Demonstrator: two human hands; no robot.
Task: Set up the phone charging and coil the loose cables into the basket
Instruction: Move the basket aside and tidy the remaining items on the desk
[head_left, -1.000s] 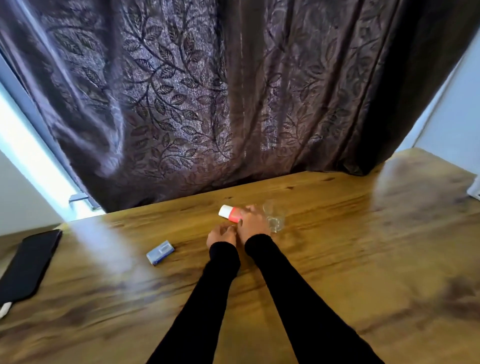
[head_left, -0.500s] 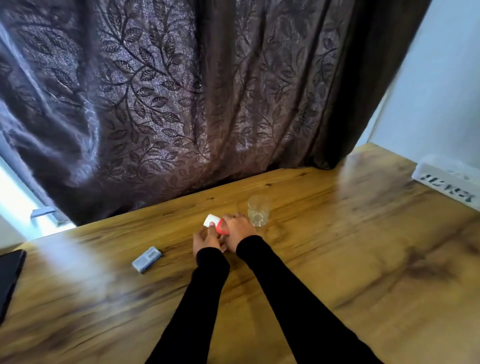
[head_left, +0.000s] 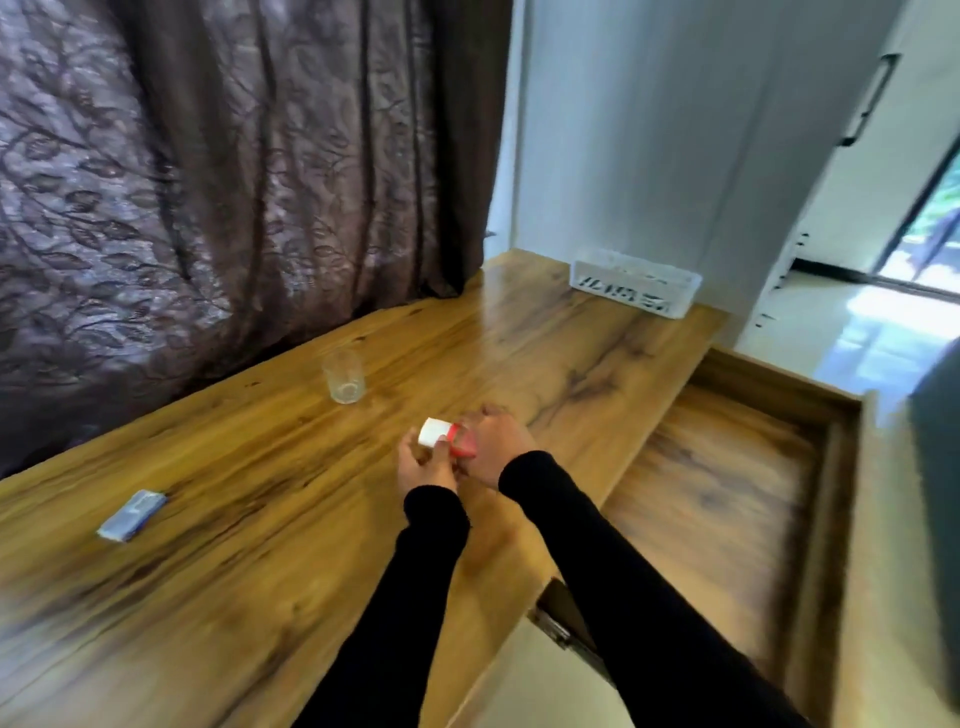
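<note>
Both my hands hold a small white and red object (head_left: 439, 435) just above the wooden table (head_left: 260, 519). My left hand (head_left: 423, 465) pinches its white end with thumb and fingers. My right hand (head_left: 496, 447) curls round the red part. A white slotted basket (head_left: 634, 283) stands at the table's far right corner against the wall. No phone or cable shows in the frame. What the white and red object is stays unclear through the blur.
An empty clear glass (head_left: 343, 376) stands behind my hands. A small blue and white box (head_left: 132, 515) lies at the left. A dark patterned curtain (head_left: 234, 156) hangs behind the table. A lower wooden surface (head_left: 727, 493) adjoins at the right.
The view has swung right, so the phone at the left has left the frame and the basket has come in. My hands have moved away from the glass, with the object still in them.
</note>
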